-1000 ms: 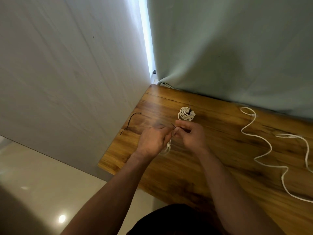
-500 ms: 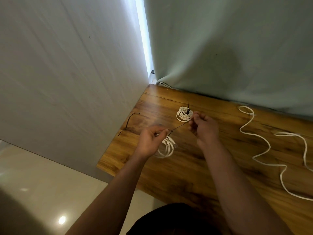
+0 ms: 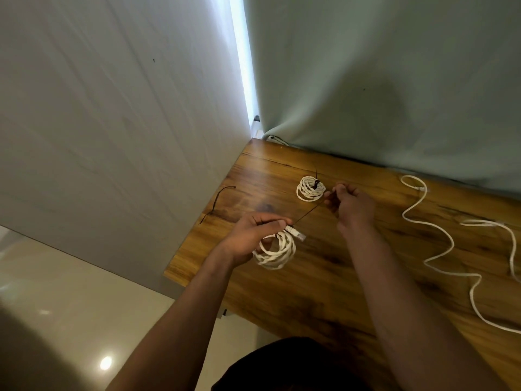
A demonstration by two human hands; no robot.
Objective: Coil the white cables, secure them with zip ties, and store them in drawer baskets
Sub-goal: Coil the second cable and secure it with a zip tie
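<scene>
My left hand [image 3: 251,235] holds a coiled white cable [image 3: 277,251] just above the wooden table [image 3: 324,283]; the cable's clear plug sticks out by my fingertips. A dark zip tie [image 3: 308,211] runs taut from that coil up to my right hand [image 3: 351,206], which pinches its free end. A second coiled white cable [image 3: 310,189], bound with a dark tie, lies on the table just left of my right hand. A loose white cable [image 3: 439,244] snakes over the right side of the table.
A spare dark zip tie [image 3: 215,203] lies near the table's left edge. A grey wall stands at the left, a pale green curtain behind the table. Tiled floor shows below left.
My hands have drawn apart: the right one moved up and right, pulling the zip tie's tail out straight. The coil now hangs in view under my left hand.
</scene>
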